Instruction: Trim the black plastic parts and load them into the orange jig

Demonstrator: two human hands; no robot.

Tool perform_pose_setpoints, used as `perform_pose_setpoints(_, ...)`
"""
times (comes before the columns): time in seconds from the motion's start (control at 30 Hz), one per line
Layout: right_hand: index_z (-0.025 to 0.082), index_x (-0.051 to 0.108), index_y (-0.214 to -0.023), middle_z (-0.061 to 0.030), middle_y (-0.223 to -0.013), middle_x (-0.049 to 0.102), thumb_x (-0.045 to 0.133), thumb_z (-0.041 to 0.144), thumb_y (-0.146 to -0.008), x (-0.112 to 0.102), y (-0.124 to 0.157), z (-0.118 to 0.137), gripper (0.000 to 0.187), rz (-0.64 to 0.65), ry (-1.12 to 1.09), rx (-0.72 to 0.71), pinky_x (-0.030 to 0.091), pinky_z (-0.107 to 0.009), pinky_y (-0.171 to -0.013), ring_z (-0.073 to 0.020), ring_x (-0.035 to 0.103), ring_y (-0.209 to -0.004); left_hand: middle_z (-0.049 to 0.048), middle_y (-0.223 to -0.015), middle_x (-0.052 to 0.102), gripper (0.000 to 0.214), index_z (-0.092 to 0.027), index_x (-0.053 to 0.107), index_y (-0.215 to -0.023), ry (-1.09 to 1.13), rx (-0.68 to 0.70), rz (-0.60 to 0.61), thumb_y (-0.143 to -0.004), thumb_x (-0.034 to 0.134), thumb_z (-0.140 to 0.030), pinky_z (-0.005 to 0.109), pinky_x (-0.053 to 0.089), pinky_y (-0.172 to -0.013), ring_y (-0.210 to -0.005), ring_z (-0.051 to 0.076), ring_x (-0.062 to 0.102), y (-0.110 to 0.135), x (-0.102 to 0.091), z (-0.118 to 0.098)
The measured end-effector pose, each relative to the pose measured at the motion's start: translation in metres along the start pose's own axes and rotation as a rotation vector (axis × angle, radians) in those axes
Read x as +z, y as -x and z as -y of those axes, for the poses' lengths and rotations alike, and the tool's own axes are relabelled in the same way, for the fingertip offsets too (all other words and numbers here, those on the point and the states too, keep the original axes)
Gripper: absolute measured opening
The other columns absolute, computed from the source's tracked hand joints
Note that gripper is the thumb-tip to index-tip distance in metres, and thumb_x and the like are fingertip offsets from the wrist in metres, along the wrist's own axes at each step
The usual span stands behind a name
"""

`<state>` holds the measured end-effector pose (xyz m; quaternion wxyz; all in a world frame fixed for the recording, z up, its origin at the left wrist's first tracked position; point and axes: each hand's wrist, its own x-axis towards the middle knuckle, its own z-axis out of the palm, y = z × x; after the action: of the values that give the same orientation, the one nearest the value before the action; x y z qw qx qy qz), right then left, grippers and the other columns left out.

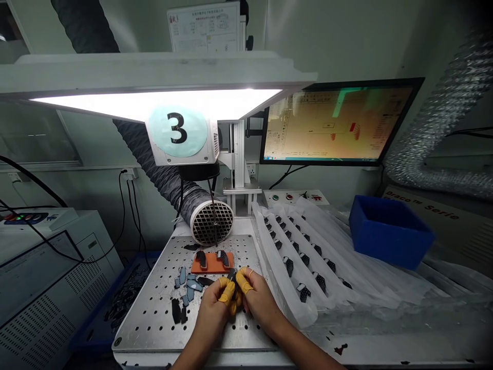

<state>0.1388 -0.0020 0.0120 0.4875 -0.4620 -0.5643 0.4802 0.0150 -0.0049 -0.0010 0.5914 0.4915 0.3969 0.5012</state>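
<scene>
My left hand and my right hand meet over the perforated metal plate. Both wear yellow finger cots, and their fingertips pinch a small dark part between them. Just beyond the hands lies an orange fixture with two dark parts set on it. Several small blue-grey film scraps and dark pieces are scattered on the plate left of my left hand.
A machine head marked 3 hangs above, with a ribbed exhaust hose mouth behind the fixture. Plastic strips holding rows of dark parts lie to the right, next to a blue bin. A monitor stands behind.
</scene>
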Motion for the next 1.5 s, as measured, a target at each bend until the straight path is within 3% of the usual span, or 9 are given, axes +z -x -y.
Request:
perform_pose_setpoints(0.2, 0.02, 0.043, -0.069, 0.0061, -0.051, 0.044, 0.045, 0.027, -0.084, -0.001, 0.0, 0.0, 0.017, 0.009, -0.006, 0.015, 0.027, -0.021, -0.04, -0.008, 0.036, -0.038, -0.0035, -0.049, 0.05, 0.013, -0.015, 0.055, -0.061, -0.014, -0.035, -0.008, -0.071, 0.056, -0.023, 0.017, 0.026, -0.039, -0.038, 0.004, 0.031, 0.003, 0.003, -0.007)
perform_pose_setpoints(0.7, 0.02, 0.044, -0.071, 0.0064, -0.049, 0.045, 0.042, 0.026, -0.08, 0.004, -0.006, -0.005, 0.011, -0.042, 0.076, 0.035, 0.024, -0.019, -0.036, -0.0088, 0.037, -0.037, -0.0024, -0.054, 0.052, 0.016, -0.016, 0.056, -0.063, 0.078, 0.055, -0.129, -0.069, 0.061, -0.03, 0.019, 0.03, -0.045, -0.048, 0.008, 0.042, -0.001, -0.001, 0.002)
perform_pose_setpoints(0.83, 0.02, 0.044, -0.07, 0.0068, -0.049, 0.044, 0.042, 0.019, -0.075, 0.007, -0.009, -0.005, 0.006, -0.052, 0.136, 0.015, 0.025, -0.019, -0.036, -0.0088, 0.036, -0.037, -0.0027, -0.052, 0.051, 0.014, -0.016, 0.054, -0.062, 0.098, 0.078, -0.095, -0.072, 0.055, -0.026, 0.02, 0.029, -0.045, -0.046, 0.008, 0.041, -0.003, 0.0, 0.002)
perform_pose_setpoints(1.0, 0.019, 0.047, -0.072, 0.0064, -0.049, 0.045, 0.042, 0.022, -0.077, 0.008, -0.009, -0.006, 0.008, -0.055, 0.196, 0.013, 0.026, -0.019, -0.036, -0.0086, 0.037, -0.037, -0.0028, -0.053, 0.049, 0.018, -0.016, 0.051, -0.062, 0.12, 0.096, -0.077, -0.074, 0.054, -0.029, 0.02, 0.029, -0.045, -0.046, 0.007, 0.039, -0.003, 0.0, 0.0)
perform_pose_setpoints(1.1, 0.018, 0.051, -0.073, 0.0054, -0.05, 0.048, 0.041, 0.02, -0.076, 0.011, -0.011, -0.004, 0.01, -0.132, 0.287, 0.066, 0.028, -0.019, -0.037, -0.0094, 0.04, -0.037, -0.0033, -0.054, 0.049, 0.016, -0.016, 0.051, -0.062, 0.158, 0.078, -0.077, -0.071, 0.055, -0.029, 0.019, 0.029, -0.044, -0.046, 0.007, 0.04, -0.003, 0.0, -0.003)
perform_pose_setpoints(1.23, 0.017, 0.058, -0.083, 0.0005, -0.064, 0.061, 0.044, 0.015, -0.072, 0.019, -0.029, 0.003, 0.017, -0.316, 0.407, 0.11, 0.038, -0.02, -0.049, -0.0134, 0.056, -0.055, -0.0056, -0.052, 0.048, 0.018, -0.017, 0.052, -0.069, 0.179, 0.023, -0.116, -0.07, 0.057, -0.034, 0.017, 0.025, -0.04, -0.041, 0.005, 0.036, -0.004, 0.0, -0.006)
perform_pose_setpoints(1.33, 0.018, 0.063, -0.089, -0.0023, -0.075, 0.066, 0.053, 0.016, -0.071, 0.026, -0.052, 0.01, 0.021, -0.369, 0.454, 0.135, 0.041, -0.022, -0.057, -0.0168, 0.061, -0.069, -0.0061, -0.052, 0.05, 0.024, -0.017, 0.054, -0.074, 0.169, 0.042, -0.184, -0.071, 0.058, -0.04, 0.017, 0.025, -0.039, -0.039, 0.005, 0.034, -0.005, -0.003, -0.007)
perform_pose_setpoints(1.5, 0.017, 0.062, -0.064, -0.0032, -0.064, 0.064, 0.061, 0.01, -0.062, 0.031, -0.077, 0.02, 0.007, -0.377, 0.424, 0.242, 0.039, -0.023, -0.052, -0.0177, 0.059, -0.061, -0.0076, -0.046, 0.047, 0.033, -0.015, 0.057, -0.083, 0.173, 0.013, -0.225, -0.065, 0.061, -0.043, 0.017, 0.024, -0.039, -0.037, 0.006, 0.036, -0.007, -0.004, -0.009)
